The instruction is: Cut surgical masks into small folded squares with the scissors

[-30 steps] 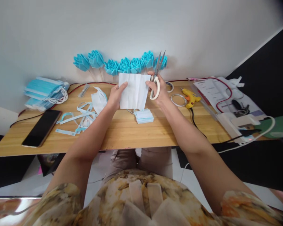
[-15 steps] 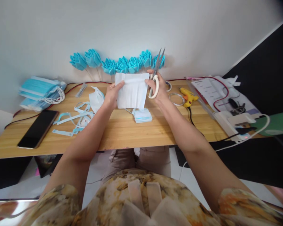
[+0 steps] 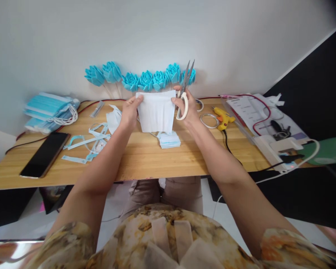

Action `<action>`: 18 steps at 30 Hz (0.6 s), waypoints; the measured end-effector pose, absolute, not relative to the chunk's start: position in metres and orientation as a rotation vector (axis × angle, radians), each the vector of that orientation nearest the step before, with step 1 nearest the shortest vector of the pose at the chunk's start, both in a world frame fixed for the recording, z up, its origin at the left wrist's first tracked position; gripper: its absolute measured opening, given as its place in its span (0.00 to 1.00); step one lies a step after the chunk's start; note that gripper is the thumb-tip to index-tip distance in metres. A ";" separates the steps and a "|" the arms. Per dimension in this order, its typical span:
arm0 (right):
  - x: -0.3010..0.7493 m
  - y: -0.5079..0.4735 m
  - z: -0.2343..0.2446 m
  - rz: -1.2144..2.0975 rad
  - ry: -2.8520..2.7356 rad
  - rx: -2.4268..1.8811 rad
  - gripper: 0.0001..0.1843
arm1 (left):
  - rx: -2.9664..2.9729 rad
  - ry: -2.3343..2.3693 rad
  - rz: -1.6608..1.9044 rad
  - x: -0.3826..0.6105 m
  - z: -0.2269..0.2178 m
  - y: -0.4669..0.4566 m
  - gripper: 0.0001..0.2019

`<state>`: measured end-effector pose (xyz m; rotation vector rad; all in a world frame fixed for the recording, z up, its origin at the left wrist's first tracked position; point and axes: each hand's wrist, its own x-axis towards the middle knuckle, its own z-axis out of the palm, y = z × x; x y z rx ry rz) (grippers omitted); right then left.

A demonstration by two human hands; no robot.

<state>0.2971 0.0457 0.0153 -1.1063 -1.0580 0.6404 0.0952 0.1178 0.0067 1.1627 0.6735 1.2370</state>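
We find the left hand [image 3: 129, 111] pinching a white sheet [image 3: 156, 112] by its upper corner above the table [image 3: 145, 164], the right hand [image 3: 191, 111] pinching the opposite corner while gripping scissors [image 3: 184, 86].

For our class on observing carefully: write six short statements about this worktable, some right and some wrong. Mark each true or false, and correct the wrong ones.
1. The left hand and the right hand both grip the white sheet. True.
2. The scissors are in the left hand. False: the right hand holds them.
3. The phone lies to the left of the cut blue strips. True.
4. The scissors are cutting the sheet. False: they point upward, clear of it.
5. The yellow glue gun lies to the left of the sheet. False: it lies to the right.
6. Seven blue flowers show beyond the sheet. True.
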 end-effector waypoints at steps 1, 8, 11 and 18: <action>0.297 0.045 0.015 0.646 -1.053 -1.097 0.19 | 1.162 0.664 1.241 0.095 0.007 0.118 0.20; 0.296 0.044 0.016 0.745 -1.028 -1.076 0.21 | 1.159 0.645 1.239 0.100 0.007 0.114 0.22; 0.295 0.045 0.015 0.806 -1.004 -1.054 0.26 | 1.113 0.671 1.269 0.100 0.006 0.116 0.20; 0.289 0.044 0.015 0.923 -1.032 -0.996 0.30 | 1.004 0.679 1.339 0.100 -0.001 0.123 0.20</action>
